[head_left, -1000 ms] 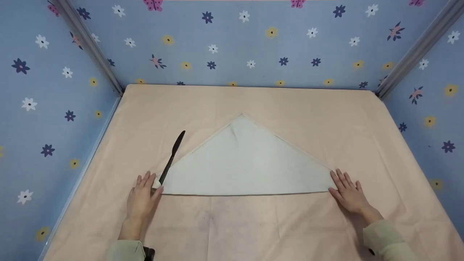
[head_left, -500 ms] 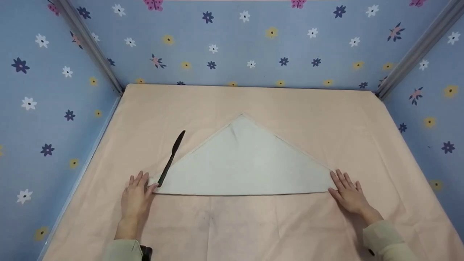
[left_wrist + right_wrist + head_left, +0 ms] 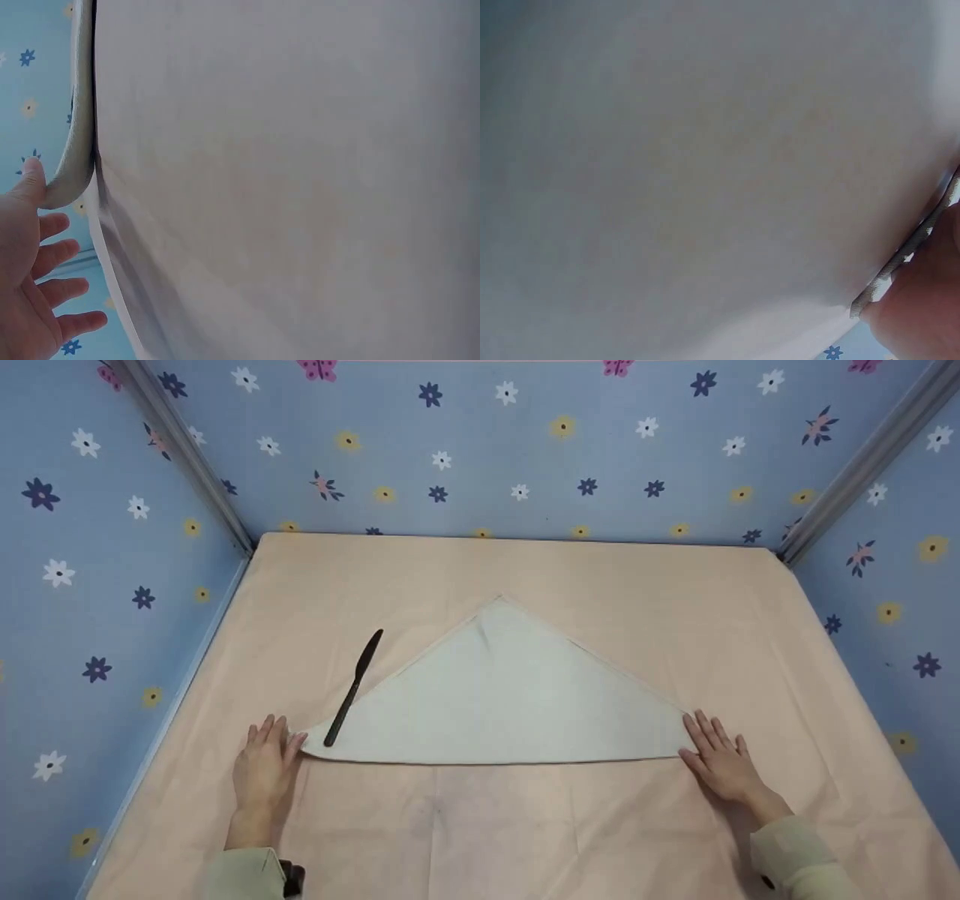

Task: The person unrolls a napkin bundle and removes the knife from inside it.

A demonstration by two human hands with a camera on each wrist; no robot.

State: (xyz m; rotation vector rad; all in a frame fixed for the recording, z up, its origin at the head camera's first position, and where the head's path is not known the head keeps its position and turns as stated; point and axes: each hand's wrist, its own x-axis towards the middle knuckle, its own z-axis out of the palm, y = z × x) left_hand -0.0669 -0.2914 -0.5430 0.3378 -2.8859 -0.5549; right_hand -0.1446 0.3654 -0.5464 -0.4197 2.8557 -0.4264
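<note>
A pale, whitish cloth napkin (image 3: 517,697) lies folded in a triangle, its point facing away and its long fold toward me. Its left corner is pinched between the thumb and forefinger of my left hand (image 3: 262,769) and is raised a little off the table. The left wrist view shows this corner (image 3: 75,176) curving up, with the other fingers spread. On the cloth's left part rests the handle of a black table knife (image 3: 355,686); its blade reaches past the slanted edge. My right hand (image 3: 724,761) presses flat on the right corner with extended fingers.
The table (image 3: 525,832) wears a creased peach cover. Blue flowered panels (image 3: 480,450) stand behind it and on both sides, with grey metal posts (image 3: 187,450) at the back corners.
My left hand has slid leftward, drawing the left corner out from under the knife handle's end and flattening it. The knife and my right hand have stayed in place.
</note>
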